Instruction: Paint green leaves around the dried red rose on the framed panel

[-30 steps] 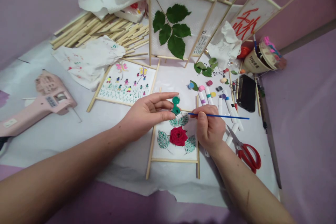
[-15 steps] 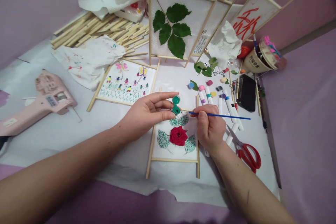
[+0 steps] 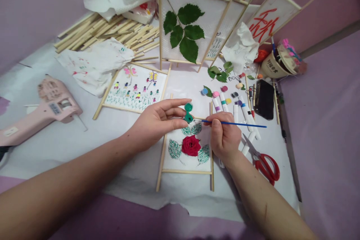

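Between the thumb and fingers of my left hand (image 3: 157, 120) is a small paint pot (image 3: 188, 117) of green paint, its lid flipped open. My right hand (image 3: 226, 135) grips a thin blue paintbrush (image 3: 244, 124), whose tip reaches the pot's mouth. Below both hands lies a wood-framed picture (image 3: 180, 164) on white paper. A red rose (image 3: 191, 145) sits at its middle, with green-dabbed leaves (image 3: 174, 149) around it. My left hand covers the upper left part of that frame.
Red-handled scissors (image 3: 267, 167) lie right of my right wrist, near several markers (image 3: 223, 102) and small paint pots (image 3: 224, 89). A pink glue gun (image 3: 56, 107) rests at left. Behind stand a framed leaf panel (image 3: 194, 11), wooden sticks (image 3: 112, 32) and a paper cup (image 3: 277, 63).
The back end of the paintbrush has shifted very slightly left with my right hand. My left hand and the paint pot hold still.
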Available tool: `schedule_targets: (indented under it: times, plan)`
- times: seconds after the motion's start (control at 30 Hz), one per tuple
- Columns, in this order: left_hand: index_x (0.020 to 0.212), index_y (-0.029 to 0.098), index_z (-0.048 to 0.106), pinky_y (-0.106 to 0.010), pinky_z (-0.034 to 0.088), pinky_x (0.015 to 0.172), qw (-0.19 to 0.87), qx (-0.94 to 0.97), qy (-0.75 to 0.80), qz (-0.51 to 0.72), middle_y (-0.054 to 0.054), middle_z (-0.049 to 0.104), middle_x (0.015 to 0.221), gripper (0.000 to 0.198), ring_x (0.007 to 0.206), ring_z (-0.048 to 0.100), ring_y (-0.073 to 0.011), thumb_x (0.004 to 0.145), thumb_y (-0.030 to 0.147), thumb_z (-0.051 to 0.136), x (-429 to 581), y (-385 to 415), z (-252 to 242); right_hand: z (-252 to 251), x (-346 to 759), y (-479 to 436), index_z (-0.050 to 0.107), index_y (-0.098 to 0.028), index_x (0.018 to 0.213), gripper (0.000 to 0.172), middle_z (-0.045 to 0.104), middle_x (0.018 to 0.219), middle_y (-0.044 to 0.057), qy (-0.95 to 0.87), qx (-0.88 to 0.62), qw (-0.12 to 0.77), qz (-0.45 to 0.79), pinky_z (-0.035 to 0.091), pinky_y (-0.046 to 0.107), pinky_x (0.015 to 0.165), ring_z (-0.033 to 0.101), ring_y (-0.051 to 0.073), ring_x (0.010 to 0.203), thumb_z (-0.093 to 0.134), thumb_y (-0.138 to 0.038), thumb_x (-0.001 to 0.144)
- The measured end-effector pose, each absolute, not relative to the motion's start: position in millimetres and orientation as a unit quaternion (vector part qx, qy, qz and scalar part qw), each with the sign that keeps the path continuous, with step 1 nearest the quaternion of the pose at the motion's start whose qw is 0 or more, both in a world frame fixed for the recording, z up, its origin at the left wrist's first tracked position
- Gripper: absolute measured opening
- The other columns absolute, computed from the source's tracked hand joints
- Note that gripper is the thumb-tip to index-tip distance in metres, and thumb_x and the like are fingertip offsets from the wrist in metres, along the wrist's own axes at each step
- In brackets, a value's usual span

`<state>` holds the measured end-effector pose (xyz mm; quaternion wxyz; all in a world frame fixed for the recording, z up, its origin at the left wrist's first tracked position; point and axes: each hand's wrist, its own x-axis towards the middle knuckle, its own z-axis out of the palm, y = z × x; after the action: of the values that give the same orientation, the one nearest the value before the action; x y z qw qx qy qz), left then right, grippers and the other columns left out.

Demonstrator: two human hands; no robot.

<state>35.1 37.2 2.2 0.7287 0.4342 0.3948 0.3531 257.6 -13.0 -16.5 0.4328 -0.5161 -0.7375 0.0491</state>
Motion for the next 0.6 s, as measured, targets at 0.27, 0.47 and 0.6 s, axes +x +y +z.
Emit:
schedule_targets:
  times: [0.27, 0.47, 0.6]
  plan:
    - [0.126, 0.028, 0.078, -0.031, 0.058, 0.085, 0.729, 0.432, 0.399, 0.350, -0.003, 0.075, 0.096, 0.058, 0.091, 0.071, -0.0176, 0.069, 0.028, 0.093, 34.8, 36.4, 4.1, -16.4, 258.1, -13.5, 0.064, -0.025, 0.091, 0.021, 0.071, 0.077, 0.000, -0.734, -0.516, 0.439, 0.051, 0.050, 0.038, 0.075, 0.065, 0.018, 0.074, 0.047, -0.018, 0.102]
    - [0.123, 0.028, 0.079, -0.027, 0.058, 0.082, 0.739, 0.421, 0.387, 0.356, -0.001, 0.075, 0.094, 0.055, 0.088, 0.070, -0.0145, 0.070, 0.025, 0.093, 35.3, 36.6, 4.0, -17.3, 258.6, -13.1, 0.065, -0.025, 0.092, 0.019, 0.070, 0.078, 0.000, -0.738, -0.512, 0.437, 0.054, 0.049, 0.037, 0.075, 0.064, 0.018, 0.076, 0.050, -0.018, 0.101]
    - [0.121, 0.028, 0.080, -0.024, 0.057, 0.080, 0.745, 0.411, 0.381, 0.360, 0.001, 0.074, 0.091, 0.053, 0.085, 0.069, -0.0120, 0.070, 0.022, 0.093, 35.8, 36.6, 4.3, -17.5, 259.3, -13.4, 0.064, -0.024, 0.093, 0.019, 0.070, 0.079, 0.000, -0.734, -0.520, 0.434, 0.052, 0.049, 0.037, 0.075, 0.064, 0.018, 0.076, 0.049, -0.018, 0.102]
